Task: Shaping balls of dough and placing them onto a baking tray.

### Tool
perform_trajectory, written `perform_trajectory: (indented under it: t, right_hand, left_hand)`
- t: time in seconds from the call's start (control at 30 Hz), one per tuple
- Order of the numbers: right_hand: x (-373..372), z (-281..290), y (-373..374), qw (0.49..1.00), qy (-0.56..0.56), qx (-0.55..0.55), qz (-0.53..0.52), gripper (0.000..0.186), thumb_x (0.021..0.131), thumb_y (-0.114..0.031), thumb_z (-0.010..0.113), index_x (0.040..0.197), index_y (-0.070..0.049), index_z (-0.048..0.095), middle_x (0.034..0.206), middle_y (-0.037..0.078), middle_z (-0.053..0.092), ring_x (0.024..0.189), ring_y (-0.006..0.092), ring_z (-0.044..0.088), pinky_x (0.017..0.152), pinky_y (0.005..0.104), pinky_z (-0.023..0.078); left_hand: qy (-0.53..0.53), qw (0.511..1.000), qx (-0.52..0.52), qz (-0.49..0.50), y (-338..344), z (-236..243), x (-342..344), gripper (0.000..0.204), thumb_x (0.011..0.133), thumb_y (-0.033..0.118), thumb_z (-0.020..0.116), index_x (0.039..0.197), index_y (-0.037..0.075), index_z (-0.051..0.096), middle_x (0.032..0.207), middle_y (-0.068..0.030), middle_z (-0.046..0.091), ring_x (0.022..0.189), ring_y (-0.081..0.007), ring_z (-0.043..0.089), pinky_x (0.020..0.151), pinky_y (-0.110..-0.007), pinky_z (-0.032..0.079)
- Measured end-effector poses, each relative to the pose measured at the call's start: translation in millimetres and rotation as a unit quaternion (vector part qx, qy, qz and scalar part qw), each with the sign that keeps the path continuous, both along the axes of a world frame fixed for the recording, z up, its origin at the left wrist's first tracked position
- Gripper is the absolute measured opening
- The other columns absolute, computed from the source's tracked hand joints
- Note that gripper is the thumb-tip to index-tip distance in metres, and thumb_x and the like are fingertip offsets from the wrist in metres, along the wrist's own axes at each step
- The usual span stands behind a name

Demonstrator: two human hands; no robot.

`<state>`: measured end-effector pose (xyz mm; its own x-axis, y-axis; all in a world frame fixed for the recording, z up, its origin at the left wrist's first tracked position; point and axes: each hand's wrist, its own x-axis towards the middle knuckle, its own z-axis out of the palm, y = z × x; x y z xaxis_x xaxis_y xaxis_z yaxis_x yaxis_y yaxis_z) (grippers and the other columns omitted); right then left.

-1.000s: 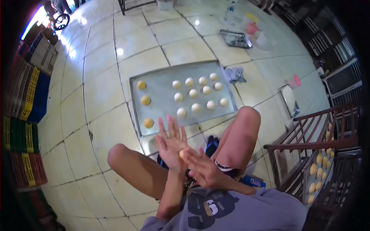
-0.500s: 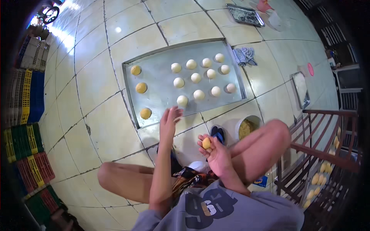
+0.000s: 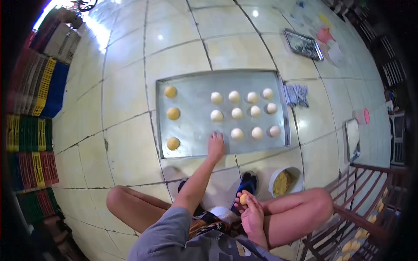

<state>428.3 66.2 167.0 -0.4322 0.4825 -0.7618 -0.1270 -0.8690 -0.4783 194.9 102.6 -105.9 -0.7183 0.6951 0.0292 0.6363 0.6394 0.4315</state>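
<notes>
My left hand [image 3: 216,147] reaches into a shallow metal tray [image 3: 187,151], its fingers curled down over the near-left white dough ball, which they hide. Several other white dough balls [image 3: 237,113] sit in rows on the tray's right side. Three yellowish balls [image 3: 173,114] stand in a column along its left side. Close to my lap, my right hand [image 3: 252,217] is closed around a small yellow ball [image 3: 243,199], held in the fingers.
A white bucket [image 3: 298,182] with a yellow mass [image 3: 282,182] stands by my right knee. A checked cloth [image 3: 297,95] lies beside the tray. Farther off is a floured tray [image 3: 303,44]. Crates [image 3: 37,169] line the left; a slatted rack [image 3: 348,206] stands at the right.
My left hand has moved forward onto the white dough ball at the near-left of the rows. My right hand keeps the yellow ball. The view has shifted, so the tray appears lower.
</notes>
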Motion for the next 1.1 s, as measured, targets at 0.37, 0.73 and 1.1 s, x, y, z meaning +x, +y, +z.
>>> perform_trajectory:
  t: [0.37, 0.73, 1.1]
  right_hand:
    - [-17.8, -4.1, 23.7, 0.971, -0.008, 0.214, 0.106, 0.041, 0.087, 0.003, 0.063, 0.127, 0.004, 0.051, 0.11, 0.015, 0.062, 0.089, 0.0183, 0.064, 0.074, 0.0243, 0.054]
    - [-66.0, 80.4, 81.1, 0.79, 0.073, 0.494, 0.356, 0.031, 0.08, 0.004, 0.071, 0.111, 0.005, 0.064, 0.097, 0.011, 0.069, 0.082, 0.0145, 0.065, 0.071, 0.0206, 0.053]
    - [-34.9, 110.4, 110.5, 0.775, 0.064, 0.556, 0.293, 0.024, 0.08, 0.004, 0.07, 0.104, 0.005, 0.069, 0.093, 0.01, 0.071, 0.073, 0.0112, 0.064, 0.067, 0.0188, 0.052]
  left_hand:
    - [-0.811, 0.449, 0.333, 0.17, -82.9, 172.0, 46.7, 0.024, 0.093, 0.015, 0.057, 0.115, 0.005, 0.057, 0.107, -0.014, 0.063, 0.093, -0.0254, 0.065, 0.082, -0.032, 0.055]
    - [-0.608, 0.74, 0.282, -0.049, -100.5, 329.5, 47.3, 0.031, 0.092, 0.015, 0.066, 0.121, 0.005, 0.06, 0.105, -0.0043, 0.066, 0.092, -0.0098, 0.059, 0.078, -0.019, 0.047]
    - [-0.646, 0.696, 0.302, -0.083, -68.1, 355.6, 57.9, 0.026, 0.091, 0.017, 0.068, 0.114, 0.004, 0.064, 0.1, -0.0027, 0.066, 0.087, -0.0071, 0.058, 0.073, -0.019, 0.047]
